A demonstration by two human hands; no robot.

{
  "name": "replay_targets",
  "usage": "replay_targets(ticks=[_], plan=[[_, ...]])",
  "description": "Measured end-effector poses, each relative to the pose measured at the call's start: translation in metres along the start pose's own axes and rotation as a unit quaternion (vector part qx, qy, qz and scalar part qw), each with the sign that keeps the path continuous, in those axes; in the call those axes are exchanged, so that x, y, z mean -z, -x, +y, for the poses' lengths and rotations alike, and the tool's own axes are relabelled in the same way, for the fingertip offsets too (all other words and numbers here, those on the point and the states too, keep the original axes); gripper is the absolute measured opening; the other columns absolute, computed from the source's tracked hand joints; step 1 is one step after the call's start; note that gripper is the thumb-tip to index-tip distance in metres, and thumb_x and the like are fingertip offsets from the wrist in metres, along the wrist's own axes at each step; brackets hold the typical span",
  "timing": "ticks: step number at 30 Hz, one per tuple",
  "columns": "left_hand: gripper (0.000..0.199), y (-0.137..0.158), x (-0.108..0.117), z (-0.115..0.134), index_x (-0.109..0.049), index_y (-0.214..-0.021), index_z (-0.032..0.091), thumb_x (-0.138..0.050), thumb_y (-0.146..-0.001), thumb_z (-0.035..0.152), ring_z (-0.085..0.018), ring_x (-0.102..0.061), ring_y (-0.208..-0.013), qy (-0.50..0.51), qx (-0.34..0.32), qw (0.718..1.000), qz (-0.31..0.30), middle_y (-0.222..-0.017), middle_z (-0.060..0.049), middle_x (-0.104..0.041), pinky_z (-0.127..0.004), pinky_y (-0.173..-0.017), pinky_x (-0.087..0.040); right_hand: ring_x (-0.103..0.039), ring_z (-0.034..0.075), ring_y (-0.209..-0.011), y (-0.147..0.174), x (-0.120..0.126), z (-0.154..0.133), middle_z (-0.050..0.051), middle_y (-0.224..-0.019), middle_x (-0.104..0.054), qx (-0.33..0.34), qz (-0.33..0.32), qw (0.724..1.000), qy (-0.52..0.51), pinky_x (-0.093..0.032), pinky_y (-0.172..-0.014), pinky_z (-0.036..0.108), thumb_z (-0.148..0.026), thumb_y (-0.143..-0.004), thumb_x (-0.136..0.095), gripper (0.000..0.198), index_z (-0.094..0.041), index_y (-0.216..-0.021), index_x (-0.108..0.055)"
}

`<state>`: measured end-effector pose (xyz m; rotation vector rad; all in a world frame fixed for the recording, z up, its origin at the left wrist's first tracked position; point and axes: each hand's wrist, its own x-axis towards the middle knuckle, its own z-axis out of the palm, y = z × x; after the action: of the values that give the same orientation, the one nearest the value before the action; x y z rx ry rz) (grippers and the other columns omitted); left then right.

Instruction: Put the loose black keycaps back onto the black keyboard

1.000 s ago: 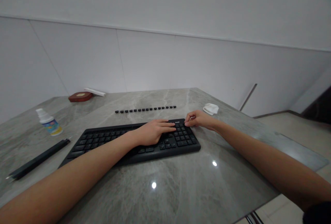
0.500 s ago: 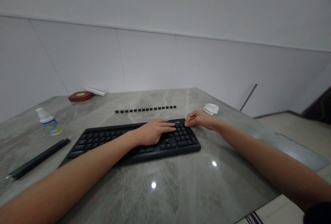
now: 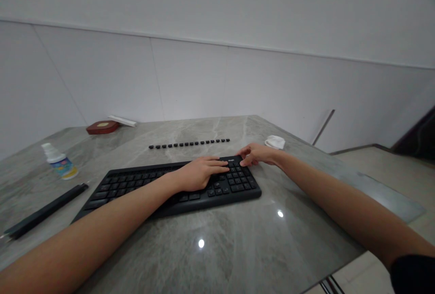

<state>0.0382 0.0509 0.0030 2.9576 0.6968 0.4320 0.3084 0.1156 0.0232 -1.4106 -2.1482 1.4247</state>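
Under left hand (image 3: 200, 174), open and palm down: black keyboard (image 3: 136, 179), most visible keys (image 3: 238, 180) seated. Right hand (image 3: 254, 153) curled at its far right corner, grip unclear. Beyond hands, row of black pieces (image 3: 186, 144), likely removed keycaps, on surface (image 3: 238, 248).

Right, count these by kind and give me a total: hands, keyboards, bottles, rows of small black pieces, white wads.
Hands: 2 (left hand, right hand)
Keyboard: 1
Bottle: 1
Row of small black pieces: 1
White wad: 1
Total: 6
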Motion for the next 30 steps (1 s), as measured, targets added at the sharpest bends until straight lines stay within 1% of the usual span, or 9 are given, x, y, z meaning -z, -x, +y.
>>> replay_targets(ticks=[2,5,8,12,15,18,22,24,30], plan=[[0.064,0.000,0.000,0.000,-0.051,-0.133,0.020,-0.040,-0.075,-0.004,-0.024,-0.041,-0.132,0.001,0.001,1.000,0.001,-0.140,-0.004,-0.049,-0.045,-0.111,-0.036,-0.043,0.006,-0.050,-0.003,0.002,0.001,-0.003,-0.060,-0.054,-0.019,-0.010,1.000,-0.003,-0.026,-0.041,0.019,-0.026,-0.056,-0.075,0.041,-0.013,-0.094,-0.070],[0.064,0.000,-0.001,0.000,-0.051,-0.133,0.021,-0.039,-0.075,-0.004,-0.024,-0.041,-0.132,0.003,0.000,1.000,0.005,-0.140,-0.003,-0.049,-0.045,-0.110,-0.036,-0.039,0.005,-0.041,-0.009,0.004,0.006,-0.005,-0.055,-0.052,-0.062,-0.033,0.996,-0.053,-0.019,-0.036,0.018,-0.027,-0.055,-0.075,0.044,-0.015,-0.097,-0.067],[0.063,0.000,0.000,0.001,-0.052,-0.133,0.020,-0.039,-0.075,-0.004,-0.024,-0.042,-0.131,0.003,0.001,1.000,0.006,-0.140,-0.003,-0.050,-0.045,-0.110,-0.036,-0.031,0.003,-0.033,-0.016,0.004,0.010,-0.009,-0.045,-0.045,-0.110,-0.056,0.988,-0.095,-0.014,-0.033,0.016,-0.027,-0.057,-0.074,0.042,-0.017,-0.095,-0.062],[0.063,-0.001,0.001,0.002,-0.052,-0.133,0.019,-0.039,-0.075,-0.003,-0.024,-0.041,-0.131,-0.001,0.006,1.000,0.000,-0.140,-0.004,-0.049,-0.045,-0.110,-0.036,-0.025,0.003,-0.029,-0.019,0.001,0.006,-0.011,-0.038,-0.038,-0.142,-0.047,0.983,-0.105,-0.011,-0.032,0.014,-0.023,-0.058,-0.074,0.035,-0.018,-0.087,-0.055],[0.064,-0.001,0.000,0.001,-0.051,-0.133,0.021,-0.039,-0.075,-0.003,-0.024,-0.041,-0.131,0.000,0.005,1.000,0.002,-0.140,-0.003,-0.049,-0.045,-0.110,-0.036,-0.025,0.003,-0.029,-0.018,-0.001,0.000,-0.011,-0.037,-0.038,-0.131,-0.039,0.985,-0.101,-0.012,-0.031,0.013,-0.020,-0.057,-0.075,0.037,-0.019,-0.086,-0.051],[0.064,-0.001,0.000,0.001,-0.052,-0.133,0.020,-0.039,-0.075,-0.004,-0.024,-0.042,-0.131,0.003,0.000,1.000,0.005,-0.139,-0.004,-0.050,-0.045,-0.110,-0.036,-0.027,0.003,-0.029,-0.017,-0.001,0.000,-0.012,-0.037,-0.038,-0.114,-0.042,0.987,-0.101,-0.013,-0.031,0.012,-0.019,-0.058,-0.075,0.038,-0.020,-0.086,-0.049],[0.065,-0.002,0.000,0.001,-0.052,-0.132,0.020,-0.039,-0.074,-0.005,-0.024,-0.043,-0.130,0.012,-0.005,1.000,0.012,-0.139,-0.005,-0.050,-0.046,-0.109,-0.037,-0.026,0.003,-0.028,-0.019,0.001,0.007,-0.011,-0.038,-0.040,-0.100,-0.070,0.986,-0.116,-0.014,-0.029,0.012,-0.027,-0.065,-0.073,0.033,-0.019,-0.085,-0.048],[0.066,-0.001,-0.001,0.000,-0.052,-0.132,0.021,-0.039,-0.073,-0.005,-0.024,-0.043,-0.130,0.016,-0.006,1.000,0.013,-0.139,-0.005,-0.050,-0.047,-0.109,-0.037,-0.026,0.003,-0.027,-0.019,0.002,0.010,-0.011,-0.039,-0.042,-0.080,-0.071,0.987,-0.117,-0.013,-0.028,0.012,-0.032,-0.068,-0.071,0.031,-0.018,-0.085,-0.049],[0.062,0.000,-0.001,0.000,-0.052,-0.132,0.020,-0.039,-0.076,-0.003,-0.024,-0.043,-0.130,0.012,-0.001,1.000,0.008,-0.139,-0.005,-0.050,-0.045,-0.110,-0.036,-0.030,0.002,-0.029,-0.015,0.003,0.013,-0.008,-0.045,-0.047,-0.041,-0.094,0.988,-0.115,-0.016,-0.028,0.013,-0.041,-0.070,-0.072,0.036,-0.015,-0.088,-0.053]])
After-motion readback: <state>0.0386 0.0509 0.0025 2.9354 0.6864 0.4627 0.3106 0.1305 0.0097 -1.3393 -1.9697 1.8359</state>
